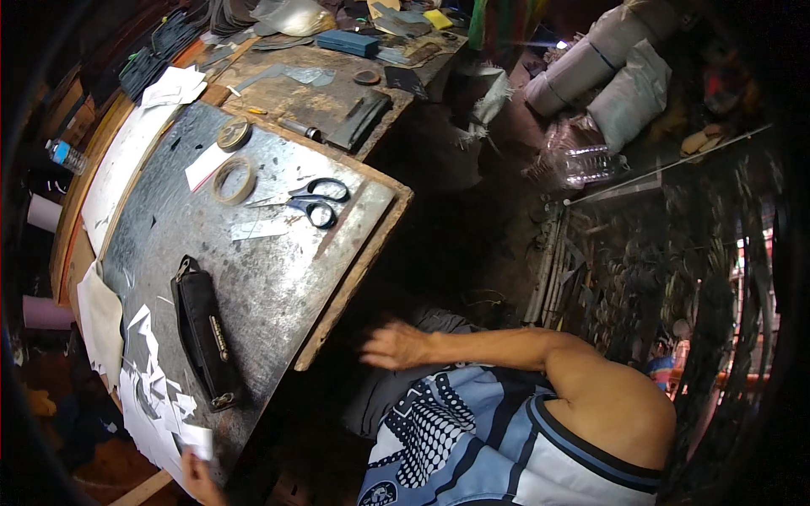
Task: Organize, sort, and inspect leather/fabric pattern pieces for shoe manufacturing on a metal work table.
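Observation:
At the lower left corner of the metal-topped table, my left hand [199, 482] is closed on a small white piece of paper [197, 440]. Only its fingers and part of the hand show. A heap of cut white paper scraps [152, 384] lies just beyond it. My right hand [395, 345] is off the table's near edge, above my lap, smeared by motion, and nothing can be made out in it. On the tabletop between the hands lies a black zippered pouch [202, 333].
Farther up the table [274, 291] lie dark-handled scissors [319, 202], a tape roll [234, 180] and a round tin [234, 133]. A wooden bench [278, 97] beyond holds scraps and a blue block [347, 43]. Wrapped rolls and sacks [629, 101] stand at the far right.

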`<state>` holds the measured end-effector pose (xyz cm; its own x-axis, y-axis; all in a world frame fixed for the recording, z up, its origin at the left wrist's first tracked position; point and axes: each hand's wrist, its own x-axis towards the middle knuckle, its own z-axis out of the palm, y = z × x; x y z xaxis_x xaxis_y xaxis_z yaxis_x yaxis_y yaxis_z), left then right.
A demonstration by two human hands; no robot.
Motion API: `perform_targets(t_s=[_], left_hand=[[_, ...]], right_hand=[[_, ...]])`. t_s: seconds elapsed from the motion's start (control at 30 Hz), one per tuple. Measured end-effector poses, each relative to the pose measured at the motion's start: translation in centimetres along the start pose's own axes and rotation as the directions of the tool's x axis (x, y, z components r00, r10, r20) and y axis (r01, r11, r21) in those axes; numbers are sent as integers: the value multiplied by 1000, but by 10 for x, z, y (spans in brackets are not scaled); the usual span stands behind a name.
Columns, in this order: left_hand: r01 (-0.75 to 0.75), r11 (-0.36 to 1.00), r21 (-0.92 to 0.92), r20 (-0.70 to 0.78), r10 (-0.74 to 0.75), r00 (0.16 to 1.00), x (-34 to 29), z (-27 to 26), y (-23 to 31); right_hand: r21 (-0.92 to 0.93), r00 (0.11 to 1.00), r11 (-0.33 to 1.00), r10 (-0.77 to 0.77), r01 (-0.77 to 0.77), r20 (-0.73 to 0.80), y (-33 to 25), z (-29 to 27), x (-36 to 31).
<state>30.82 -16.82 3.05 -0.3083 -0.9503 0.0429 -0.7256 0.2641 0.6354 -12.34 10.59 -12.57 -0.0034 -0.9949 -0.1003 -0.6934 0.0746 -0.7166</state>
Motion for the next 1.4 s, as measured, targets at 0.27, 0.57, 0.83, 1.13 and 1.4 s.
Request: perform_targets(t_s=[0.27, 0.57, 0.83, 1.13, 1.4], left_hand=[[-347, 914, -210, 288, 397, 872, -124, 220, 170], [-480, 872, -94, 178, 489, 854, -107, 263, 176], [-346, 903, 253, -275, 410, 869, -42, 98, 132], [215, 862, 459, -302, -76, 950, 120, 52, 6], [82, 910, 405, -72, -57, 996, 113, 97, 30]], right_hand=[[979, 982, 75, 23, -191, 190, -61, 48, 26], [952, 925, 157, 322, -264, 203, -10, 48, -3], [864, 841, 178, 387, -471, 379, -8, 40, 4], [852, 877, 361, 434, -380, 208, -12, 49, 6], [844, 837, 329, 498, -424, 227, -8, 48, 12]])
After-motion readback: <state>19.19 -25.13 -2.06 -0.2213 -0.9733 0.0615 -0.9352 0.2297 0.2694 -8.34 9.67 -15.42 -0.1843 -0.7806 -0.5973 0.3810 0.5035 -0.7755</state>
